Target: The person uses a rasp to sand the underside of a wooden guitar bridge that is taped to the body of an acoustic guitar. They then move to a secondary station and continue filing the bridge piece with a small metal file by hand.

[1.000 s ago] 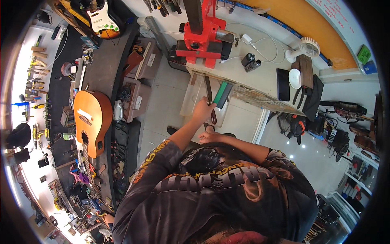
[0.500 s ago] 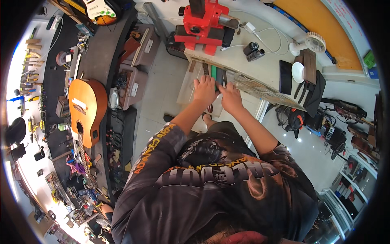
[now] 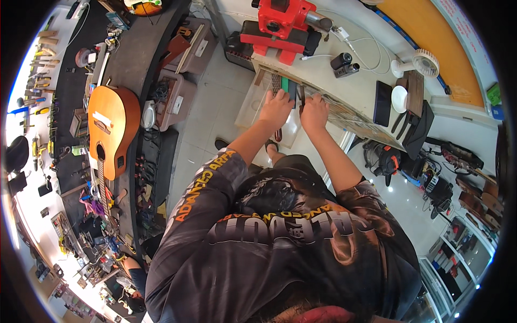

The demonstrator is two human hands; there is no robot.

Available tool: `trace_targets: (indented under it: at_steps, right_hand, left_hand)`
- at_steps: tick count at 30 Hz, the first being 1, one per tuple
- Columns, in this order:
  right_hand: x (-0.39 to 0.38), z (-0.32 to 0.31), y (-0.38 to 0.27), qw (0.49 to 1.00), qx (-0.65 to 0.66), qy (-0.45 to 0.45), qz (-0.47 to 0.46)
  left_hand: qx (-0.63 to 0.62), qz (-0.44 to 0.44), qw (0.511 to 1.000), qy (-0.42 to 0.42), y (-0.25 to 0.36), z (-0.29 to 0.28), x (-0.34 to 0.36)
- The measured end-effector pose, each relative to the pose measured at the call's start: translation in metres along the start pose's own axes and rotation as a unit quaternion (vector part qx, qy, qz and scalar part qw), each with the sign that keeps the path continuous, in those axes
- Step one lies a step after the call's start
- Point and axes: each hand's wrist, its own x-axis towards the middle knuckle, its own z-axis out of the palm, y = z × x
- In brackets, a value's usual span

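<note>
Head view: The right hand (image 3: 314, 112) grasps a slim dark tool (image 3: 300, 92) near the front edge of the white-topped cabinet (image 3: 361, 90). The left hand (image 3: 276, 107) covers part of a dark textured bar (image 3: 276, 82) and adjoins a green-and-grey block (image 3: 285, 84); whether its fingers grip either cannot be determined. Bar and block appear toward the far edge of the translucent tray (image 3: 249, 110).

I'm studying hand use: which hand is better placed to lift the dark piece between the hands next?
Probably the right hand: it is at the dark piece, while the left hand is farther, by the green strip.
</note>
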Motion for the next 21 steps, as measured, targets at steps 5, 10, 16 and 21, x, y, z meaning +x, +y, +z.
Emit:
trace_targets:
  at_steps: [5, 10, 16, 21]
  right_hand:
    - [0.001, 0.0, -0.001, 1.0, 0.001, -0.024, 0.01]
    - [0.007, 0.007, -0.002, 0.997, 0.057, 0.03, -0.031]
    - [0.031, 0.013, -0.012, 0.995, 0.041, -0.012, -0.085]
    - [0.029, 0.018, -0.024, 0.995, 0.038, -0.076, -0.056]
  left_hand:
    - [0.017, 0.086, 0.996, -0.022, -0.001, 0.007, -0.02]
    - [-0.062, 0.227, 0.971, 0.044, 0.013, -0.007, -0.043]
    - [-0.103, 0.198, 0.974, 0.034, 0.017, -0.048, -0.089]
    - [-0.053, 0.104, 0.993, 0.018, -0.017, -0.06, -0.101]
